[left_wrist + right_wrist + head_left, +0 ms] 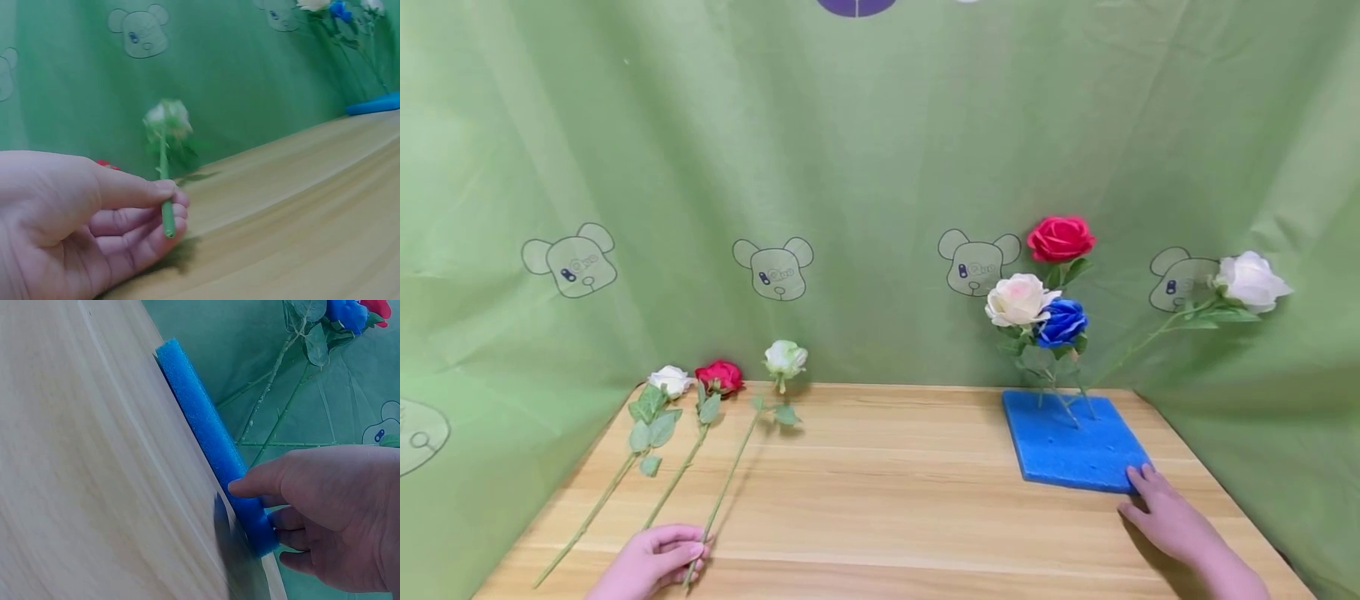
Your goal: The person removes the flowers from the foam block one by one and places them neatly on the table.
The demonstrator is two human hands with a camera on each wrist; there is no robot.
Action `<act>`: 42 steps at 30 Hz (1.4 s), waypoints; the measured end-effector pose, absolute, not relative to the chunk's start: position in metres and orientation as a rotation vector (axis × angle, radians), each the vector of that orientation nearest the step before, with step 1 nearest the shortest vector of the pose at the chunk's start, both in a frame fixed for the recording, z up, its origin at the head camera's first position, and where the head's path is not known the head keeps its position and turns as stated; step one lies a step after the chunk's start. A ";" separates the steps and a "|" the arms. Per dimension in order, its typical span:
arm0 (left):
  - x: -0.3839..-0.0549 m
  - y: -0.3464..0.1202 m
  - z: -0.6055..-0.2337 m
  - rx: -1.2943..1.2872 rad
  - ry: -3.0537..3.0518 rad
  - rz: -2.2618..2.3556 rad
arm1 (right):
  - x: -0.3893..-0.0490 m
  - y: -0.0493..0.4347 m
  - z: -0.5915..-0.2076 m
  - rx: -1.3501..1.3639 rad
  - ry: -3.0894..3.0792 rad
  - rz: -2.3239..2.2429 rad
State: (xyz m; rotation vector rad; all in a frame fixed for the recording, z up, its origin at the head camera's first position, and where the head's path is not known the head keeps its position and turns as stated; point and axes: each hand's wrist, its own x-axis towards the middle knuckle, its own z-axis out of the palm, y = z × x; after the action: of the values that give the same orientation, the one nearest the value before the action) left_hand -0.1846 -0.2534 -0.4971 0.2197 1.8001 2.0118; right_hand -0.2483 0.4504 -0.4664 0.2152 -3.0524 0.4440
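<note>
My left hand (655, 560) pinches the lower stem of a pale green-white rose (786, 358) between thumb and fingers. The left wrist view shows the cut stem end (168, 225) poking out below the thumb, the bloom pointing away. At the front right corner of a blue foam board (1067, 450), my right hand (1176, 521) holds on, thumb by the front edge and fingers at the side. Standing in the foam are a red rose (1062, 239), a pinkish-white rose (1019, 300), a blue rose (1062, 323) and a white rose (1252, 282) leaning far right.
On the left of the wooden table (895, 508) lie a white rose (671, 381) and a red rose (720, 377), stems toward the front. A green curtain (880, 167) with printed bear heads hangs behind and along both sides.
</note>
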 end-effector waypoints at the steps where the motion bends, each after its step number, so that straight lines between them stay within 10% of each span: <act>1: -0.184 -0.256 -0.496 0.221 1.772 2.008 | -0.248 0.450 -0.465 0.215 -3.056 0.443; 42: -0.173 -0.288 -0.481 0.005 1.815 1.934 | -0.250 0.451 -0.464 0.201 -3.080 0.411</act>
State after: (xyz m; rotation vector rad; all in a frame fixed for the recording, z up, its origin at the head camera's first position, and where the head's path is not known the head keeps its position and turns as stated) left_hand -0.1733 -0.2880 -0.4813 0.0049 1.8151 1.9342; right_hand -0.2502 0.4512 -0.4637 0.2006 -3.0801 0.4108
